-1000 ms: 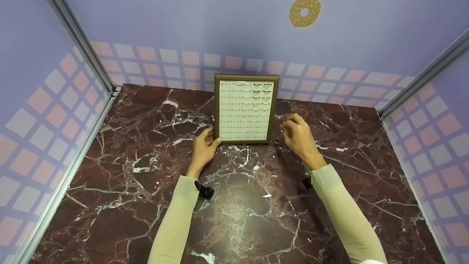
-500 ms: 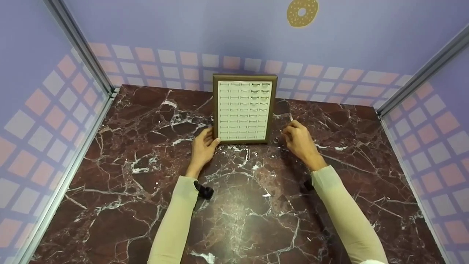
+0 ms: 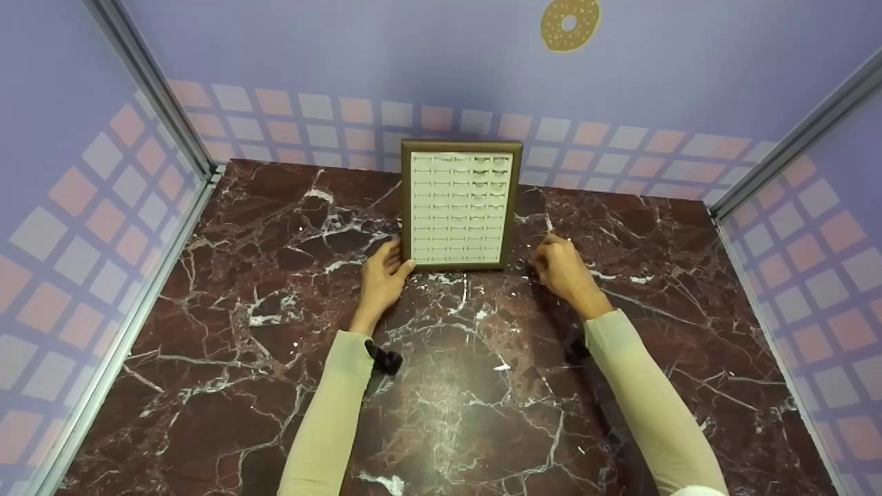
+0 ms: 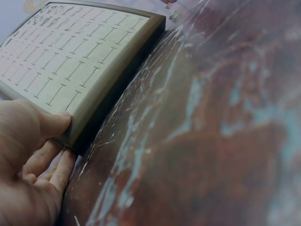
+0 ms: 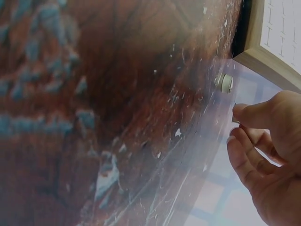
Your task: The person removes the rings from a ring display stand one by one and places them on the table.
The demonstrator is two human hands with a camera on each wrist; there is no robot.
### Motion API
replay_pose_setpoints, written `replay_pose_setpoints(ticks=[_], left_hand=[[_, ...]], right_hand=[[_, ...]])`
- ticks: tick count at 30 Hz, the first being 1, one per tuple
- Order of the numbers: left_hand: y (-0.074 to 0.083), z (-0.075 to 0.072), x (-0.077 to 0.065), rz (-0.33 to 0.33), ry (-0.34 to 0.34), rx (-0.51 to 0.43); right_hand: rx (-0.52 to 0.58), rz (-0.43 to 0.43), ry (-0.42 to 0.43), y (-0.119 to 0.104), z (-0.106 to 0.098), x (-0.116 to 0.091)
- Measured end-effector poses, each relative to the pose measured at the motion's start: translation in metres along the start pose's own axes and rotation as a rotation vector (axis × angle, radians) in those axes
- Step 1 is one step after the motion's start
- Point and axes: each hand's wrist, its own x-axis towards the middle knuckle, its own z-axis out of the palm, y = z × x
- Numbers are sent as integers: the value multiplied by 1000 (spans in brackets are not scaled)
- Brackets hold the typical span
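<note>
1. The left hand (image 3: pixel 382 275) gripped the ring display tray (image 3: pixel 455 266) at its near left corner, with the thumb on the front of the brown frame and the other fingers curled by its side and underneath.
2. The tray stood tilted on the marble-patterned table (image 3: pixel 241 379), between the two hands: touching the left one, just left of the right one and apart from it.
3. Inside the frame was a pale slotted pad (image 3: pixel 441 238). Rings (image 3: pixel 481 172) sat in slots of its two right-hand columns, towards the top, beyond the left hand and on the side nearer the right.
4. The slots closest to the left thumb showed as plain dark lines.
5. The right hand (image 3: pixel 561 269) had its thumb and forefinger pinching a small piece (image 5: pixel 235 117), mostly hidden by the fingertips; its exact form could not be told.
6. A loose ring (image 5: pixel 225 84) lay on the table just left of the right fingertips, between them and the tray.
7. Ahead of both hands rose a lilac wall (image 3: pixel 331 41) printed with pink and white squares.
</note>
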Motion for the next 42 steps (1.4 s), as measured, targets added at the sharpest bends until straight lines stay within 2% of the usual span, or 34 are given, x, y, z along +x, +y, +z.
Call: replay_pose_setpoints(ticks=[6, 15, 24, 31, 37, 42], left_hand=[[0, 1, 0, 6, 6, -7], [1, 2, 0, 18, 14, -14], [2, 0, -1, 4, -15, 7], [2, -1, 0, -3, -11, -5], [2, 0, 0, 4, -4, -1], [0, 0, 0, 9, 0, -4]], right_hand=[[19, 13, -16, 2, 3, 0], [28, -32, -8, 6, 8, 0], [36, -78, -18, 7, 9, 0], [43, -50, -24, 5, 5, 2], [70, -22, 54, -4, -8, 12], [105, -54, 207, -16, -15, 26]])
